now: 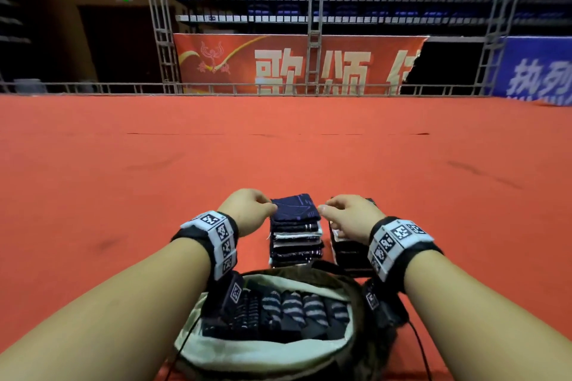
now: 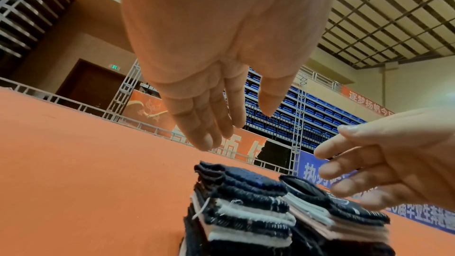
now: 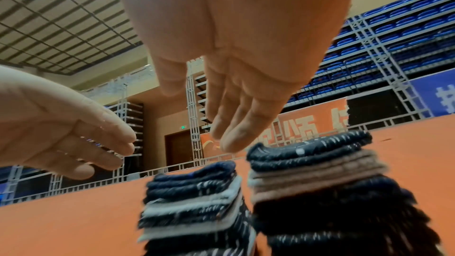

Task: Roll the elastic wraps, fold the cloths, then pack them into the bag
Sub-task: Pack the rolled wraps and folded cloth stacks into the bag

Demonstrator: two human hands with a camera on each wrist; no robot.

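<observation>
Two stacks of folded dark and pale cloths stand side by side on the red carpet: the left stack [image 1: 295,229] [image 2: 246,201] [image 3: 197,201] and the right stack [image 1: 349,249] [image 2: 344,211] [image 3: 320,182]. My left hand [image 1: 250,210] [image 2: 221,124] hovers at the left stack's top left edge, fingers straight, holding nothing. My right hand [image 1: 346,213] [image 3: 234,124] hangs between the stacks' tops, fingers loosely spread and empty, hiding part of the right stack. In front of me the bag [image 1: 263,356] lies open with several striped rolled wraps [image 1: 291,306] inside.
Red carpet [image 1: 123,179] stretches far ahead and to both sides. A metal truss railing [image 1: 216,88] and a red banner [image 1: 294,65] close off the back. Black cables [image 1: 418,340] from my wrist cameras trail beside the bag.
</observation>
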